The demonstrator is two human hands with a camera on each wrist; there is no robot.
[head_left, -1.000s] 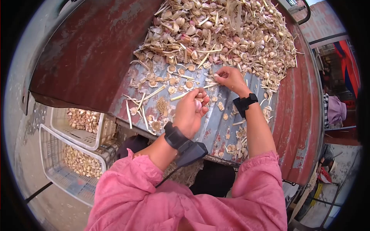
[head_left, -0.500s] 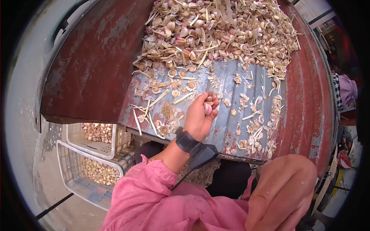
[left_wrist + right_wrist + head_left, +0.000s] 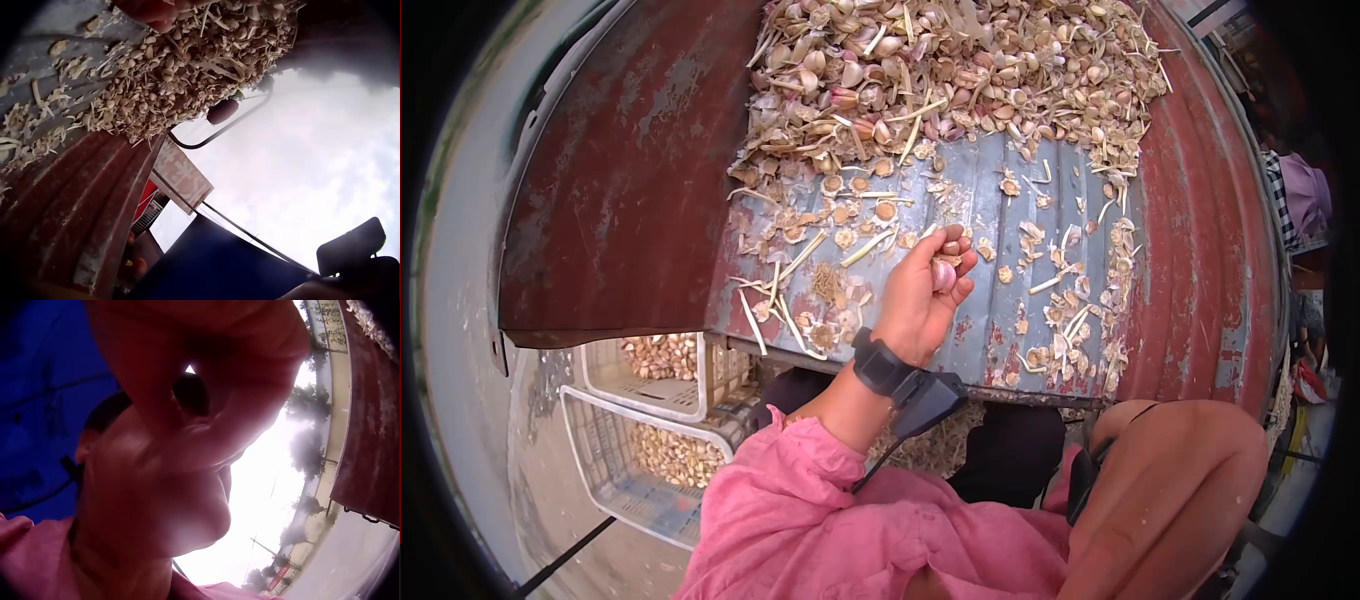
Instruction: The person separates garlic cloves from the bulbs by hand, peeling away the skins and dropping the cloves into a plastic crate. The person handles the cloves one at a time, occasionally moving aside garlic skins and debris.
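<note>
My left hand [image 3: 913, 308] is held palm up over the corrugated metal sheet [image 3: 990, 330], fingers curled round a pinkish garlic clove [image 3: 942, 275]. In the left wrist view only its fingers [image 3: 150, 11] show at the top edge. The right forearm [image 3: 1175, 480] is folded up at the lower right of the head view, its hand outside that view. The right wrist view has my right hand [image 3: 262, 369] raised close before the person's face, fingers bent; I cannot tell whether it holds anything. A big heap of garlic cloves [image 3: 960, 85] covers the sheet's far part.
Dry root ends, pale stalks [image 3: 800, 255] and skins [image 3: 1070, 330] are scattered on the sheet. At the lower left stand two plastic crates, one [image 3: 645, 390] behind the other [image 3: 650, 510], with cloves inside. A rusty metal panel [image 3: 620, 190] rises at left.
The right hand was at the near edge of the garlic heap; it has moved back and up out of the head view. The left hand still holds its clove over the sheet.
</note>
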